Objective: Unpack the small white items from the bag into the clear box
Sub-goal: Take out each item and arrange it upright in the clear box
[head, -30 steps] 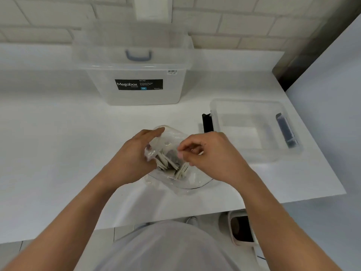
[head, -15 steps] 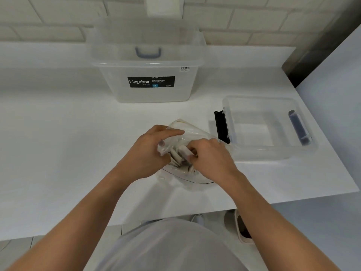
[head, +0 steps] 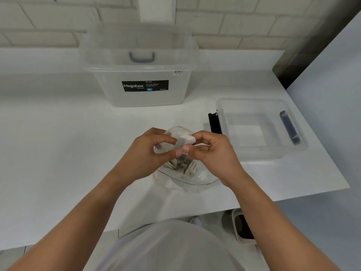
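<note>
A clear plastic bag [head: 197, 178] lies on the white table in front of me, with several small white items [head: 188, 168] still inside. My left hand [head: 145, 153] grips the bag's upper edge and holds its mouth open. My right hand [head: 211, 151] pinches one small white item [head: 185, 142] between thumb and fingers, lifted just above the bag's mouth. The low clear box [head: 261, 128] with dark side latches stands to the right of my hands, and I see nothing inside it.
A tall clear Megabox tub [head: 140, 75] with a blue handle stands at the back by the brick wall. The table's right edge [head: 320, 145] runs close past the low box. A small bin [head: 242, 228] sits on the floor below the front edge.
My right hand reached into the bag, took hold of a white item and has lifted it out above the bag's mouth. My left hand kept hold of the bag.
</note>
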A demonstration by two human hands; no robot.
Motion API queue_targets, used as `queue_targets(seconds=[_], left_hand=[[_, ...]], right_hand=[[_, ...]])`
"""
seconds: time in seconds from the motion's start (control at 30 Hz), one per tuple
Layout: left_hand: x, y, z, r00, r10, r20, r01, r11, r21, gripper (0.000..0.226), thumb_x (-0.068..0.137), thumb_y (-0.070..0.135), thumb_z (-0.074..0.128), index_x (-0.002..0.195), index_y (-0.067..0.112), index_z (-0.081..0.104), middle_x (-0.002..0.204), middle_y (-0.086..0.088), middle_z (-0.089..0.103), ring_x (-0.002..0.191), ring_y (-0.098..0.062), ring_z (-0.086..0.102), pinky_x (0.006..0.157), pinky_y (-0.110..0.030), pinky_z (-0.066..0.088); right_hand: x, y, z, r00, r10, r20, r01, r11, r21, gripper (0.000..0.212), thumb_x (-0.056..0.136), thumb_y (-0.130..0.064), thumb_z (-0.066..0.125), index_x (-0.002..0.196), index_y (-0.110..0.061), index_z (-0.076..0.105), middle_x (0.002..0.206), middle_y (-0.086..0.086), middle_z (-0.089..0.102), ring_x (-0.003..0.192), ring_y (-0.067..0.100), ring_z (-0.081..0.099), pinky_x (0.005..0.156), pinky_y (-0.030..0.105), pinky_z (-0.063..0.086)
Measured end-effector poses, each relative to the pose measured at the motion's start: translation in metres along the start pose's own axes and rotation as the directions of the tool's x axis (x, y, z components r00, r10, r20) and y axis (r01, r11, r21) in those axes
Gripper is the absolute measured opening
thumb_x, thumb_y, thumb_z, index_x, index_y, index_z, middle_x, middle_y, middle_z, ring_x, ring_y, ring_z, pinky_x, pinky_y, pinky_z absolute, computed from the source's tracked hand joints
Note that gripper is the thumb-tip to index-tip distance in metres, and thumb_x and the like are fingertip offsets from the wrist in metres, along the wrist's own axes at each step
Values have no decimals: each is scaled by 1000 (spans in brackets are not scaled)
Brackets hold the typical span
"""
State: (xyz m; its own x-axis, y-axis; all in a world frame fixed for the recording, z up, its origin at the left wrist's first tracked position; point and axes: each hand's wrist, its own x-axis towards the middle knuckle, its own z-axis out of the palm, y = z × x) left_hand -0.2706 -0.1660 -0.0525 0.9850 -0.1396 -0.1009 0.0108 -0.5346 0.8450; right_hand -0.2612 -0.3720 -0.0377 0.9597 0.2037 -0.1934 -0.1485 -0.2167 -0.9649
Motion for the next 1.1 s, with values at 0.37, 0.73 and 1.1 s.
queue_targets(seconds=[0.37, 0.73, 1.1], left_hand=[[2, 4, 0, 1000, 19, -12, -17, 994, 106, 50, 70, 50, 86, 117, 42, 71, 120, 21, 59, 90, 3, 57, 73, -9, 41], [7, 9, 15, 978, -66, -200, 59, 997, -45, 50, 80, 25, 84, 125, 38, 67, 111, 30, 61, 91, 3, 57, 71, 1, 37], [8, 14, 21, 968, -158, -193, 135, 983, -124, 48, 79, 27, 85, 121, 42, 68, 113, 37, 61, 94, -1, 59, 84, -25, 48]], right_hand=[[-8, -11, -27, 963, -253, -89, 221, 936, -273, 10, 87, -20, 80, 97, -20, 82, 93, -14, 77, 83, 6, 72, 75, 19, 55], [33, -37, -145, 848, -382, -367, 197, 870, -452, 11, 92, -20, 75, 102, -23, 78, 88, -7, 77, 81, 12, 75, 85, 40, 62], [89, 24, -130, 990, 136, 23, -75, 672, -737, 8, 85, -8, 78, 91, -13, 79, 76, -8, 73, 76, 15, 75, 82, 35, 62]])
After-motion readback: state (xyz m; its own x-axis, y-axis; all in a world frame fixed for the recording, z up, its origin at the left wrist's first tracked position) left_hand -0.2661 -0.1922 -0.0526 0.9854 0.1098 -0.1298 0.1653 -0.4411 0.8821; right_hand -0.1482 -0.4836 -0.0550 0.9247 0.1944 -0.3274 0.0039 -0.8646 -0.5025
